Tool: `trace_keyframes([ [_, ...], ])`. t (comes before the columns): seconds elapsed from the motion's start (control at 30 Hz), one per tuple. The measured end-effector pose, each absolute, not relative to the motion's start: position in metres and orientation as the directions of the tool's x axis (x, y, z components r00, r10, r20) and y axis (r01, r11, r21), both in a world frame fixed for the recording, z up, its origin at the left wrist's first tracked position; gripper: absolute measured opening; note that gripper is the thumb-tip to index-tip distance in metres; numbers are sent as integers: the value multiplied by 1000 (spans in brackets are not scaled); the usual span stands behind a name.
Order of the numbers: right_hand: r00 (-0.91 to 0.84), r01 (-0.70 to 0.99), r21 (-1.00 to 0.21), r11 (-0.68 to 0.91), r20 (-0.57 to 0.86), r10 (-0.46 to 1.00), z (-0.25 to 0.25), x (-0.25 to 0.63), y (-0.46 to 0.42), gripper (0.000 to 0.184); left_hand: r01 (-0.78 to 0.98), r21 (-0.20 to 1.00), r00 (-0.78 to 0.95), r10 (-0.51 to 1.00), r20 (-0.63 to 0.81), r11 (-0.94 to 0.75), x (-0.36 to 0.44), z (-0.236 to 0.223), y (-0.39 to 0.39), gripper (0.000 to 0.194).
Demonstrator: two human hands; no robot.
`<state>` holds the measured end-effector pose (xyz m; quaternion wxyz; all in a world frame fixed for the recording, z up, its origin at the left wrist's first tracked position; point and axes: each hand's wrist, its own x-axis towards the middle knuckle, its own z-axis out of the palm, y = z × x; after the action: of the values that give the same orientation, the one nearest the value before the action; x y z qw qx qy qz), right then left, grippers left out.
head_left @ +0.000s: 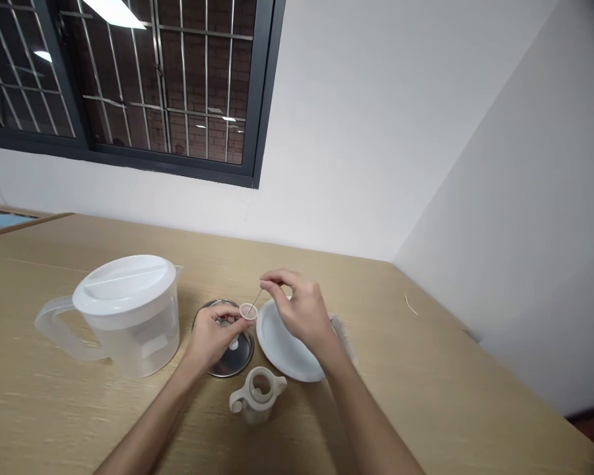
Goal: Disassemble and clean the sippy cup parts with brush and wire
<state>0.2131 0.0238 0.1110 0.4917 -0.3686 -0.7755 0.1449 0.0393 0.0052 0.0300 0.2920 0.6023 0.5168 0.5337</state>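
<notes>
My left hand [216, 332] is closed in a pinch around a small round white-rimmed lid or strainer [248, 311]. Between the thumb and fingers of my right hand [299, 305] is a thin stick [255, 299], its lower end reaching into the round piece; whether it is a toothpick or a wire I cannot tell. Beneath my left hand lies a round shiny metal dish [231, 359], partly covered by it. A white plate [282, 353] extends under my right hand. In front of both stands a small teapot [258, 396] with a pale handle and spout, its top uncovered.
To the left stands a clear plastic pitcher [141, 336] with a white lid. Greyish material [344, 338] shows beyond my right wrist. A thin white strip [410, 304] lies farther right on the wooden table [440, 382]. Walls and a barred window [178, 86] bound the back.
</notes>
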Motion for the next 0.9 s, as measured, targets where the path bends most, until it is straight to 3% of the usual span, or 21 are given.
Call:
trace_keyframes([
  [0.2, -120, 429, -623, 654, 679, 725, 116, 224, 26, 12, 313, 900, -18, 946, 324, -303, 45, 33, 2, 17],
  [0.9, 78, 436, -600, 671, 768, 636, 128, 239, 20, 9, 278, 900, -39, 932, 360, -336, 45, 24, 7, 13],
])
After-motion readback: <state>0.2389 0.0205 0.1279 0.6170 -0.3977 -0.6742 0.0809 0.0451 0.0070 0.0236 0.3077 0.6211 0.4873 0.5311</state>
